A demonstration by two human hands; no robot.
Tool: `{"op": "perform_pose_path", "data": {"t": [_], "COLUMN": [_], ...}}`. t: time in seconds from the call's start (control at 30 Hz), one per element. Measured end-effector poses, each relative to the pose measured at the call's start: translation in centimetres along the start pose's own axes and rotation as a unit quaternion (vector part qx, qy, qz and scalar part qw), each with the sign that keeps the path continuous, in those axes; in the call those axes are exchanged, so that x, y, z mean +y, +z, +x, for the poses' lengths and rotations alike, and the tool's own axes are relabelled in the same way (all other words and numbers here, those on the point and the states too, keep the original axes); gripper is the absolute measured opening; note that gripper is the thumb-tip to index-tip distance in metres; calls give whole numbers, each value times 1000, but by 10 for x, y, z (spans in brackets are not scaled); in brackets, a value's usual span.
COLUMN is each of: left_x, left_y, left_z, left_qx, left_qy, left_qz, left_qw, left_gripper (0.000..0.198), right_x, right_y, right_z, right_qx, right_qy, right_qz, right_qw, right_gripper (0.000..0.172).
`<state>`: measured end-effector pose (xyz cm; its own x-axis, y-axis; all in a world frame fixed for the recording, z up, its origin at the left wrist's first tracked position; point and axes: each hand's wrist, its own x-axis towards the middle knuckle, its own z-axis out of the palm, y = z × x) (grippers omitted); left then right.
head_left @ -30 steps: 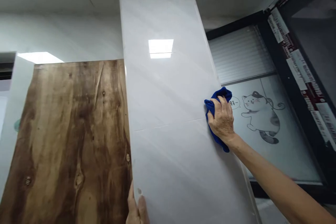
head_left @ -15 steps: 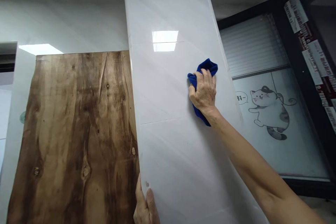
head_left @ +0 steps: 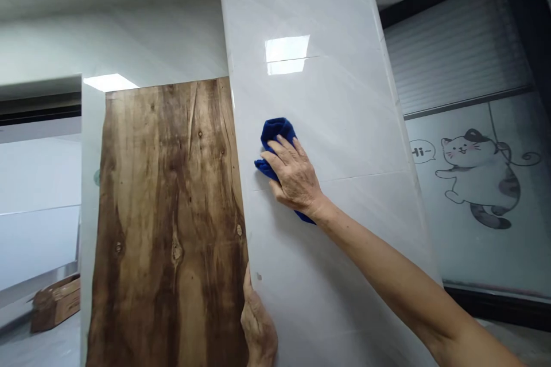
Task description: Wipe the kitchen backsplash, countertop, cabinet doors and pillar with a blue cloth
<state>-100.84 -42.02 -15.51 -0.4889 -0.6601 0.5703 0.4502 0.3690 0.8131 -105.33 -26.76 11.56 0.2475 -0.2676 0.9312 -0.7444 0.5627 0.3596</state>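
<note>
A glossy white tiled column (head_left: pixel 344 120) rises through the middle of the view. My right hand (head_left: pixel 295 175) presses a blue cloth (head_left: pixel 278 128) flat on its face, left of the centre, fingers over the cloth. Part of the cloth sticks out above the fingers and a corner shows below the wrist. Low on the column's left edge is my left hand (head_left: pixel 258 324), with fingers reaching round the edge beside the wooden board (head_left: pixel 167 212). A small grey mark shows on the tile next to it.
At the right is a dark-framed window (head_left: pixel 482 258) with a cat drawing and a ribbed upper pane. An opening at the left shows a cardboard box (head_left: pixel 64 301) on the floor beyond.
My right hand and the cloth have moved left and somewhat down across the tile. My left hand stays at the column's edge. The view has shifted, showing more of the left side.
</note>
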Motion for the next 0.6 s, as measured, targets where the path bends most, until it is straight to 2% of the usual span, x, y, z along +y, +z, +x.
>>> {"op": "perform_pose_path", "data": {"t": [0.13,0.3,0.4,0.5,0.6], "left_x": [0,-2,-1,3,6], "left_y": [1,2,2,2,0], "left_z": [-1,2,3,3,2], "left_qx": [3,24,25,35,18], "left_qy": [-1,2,-6,9,12], "left_qz": [-31,12,28,46,74], "left_qw": [1000,1000,999,998,997], "left_gripper": [85,84,84,87,88], "right_x": [-11,-24,-34,-44,-48], "right_y": [1,1,0,-5,-12], "right_z": [-18,-53,-96,-156,-211], "right_qx": [-30,-74,-103,-146,-169], "right_qy": [-60,-109,-165,-233,-307], "right_qz": [29,52,64,78,94], "right_qw": [997,990,979,958,932], "right_gripper": [50,52,50,47,34]}}
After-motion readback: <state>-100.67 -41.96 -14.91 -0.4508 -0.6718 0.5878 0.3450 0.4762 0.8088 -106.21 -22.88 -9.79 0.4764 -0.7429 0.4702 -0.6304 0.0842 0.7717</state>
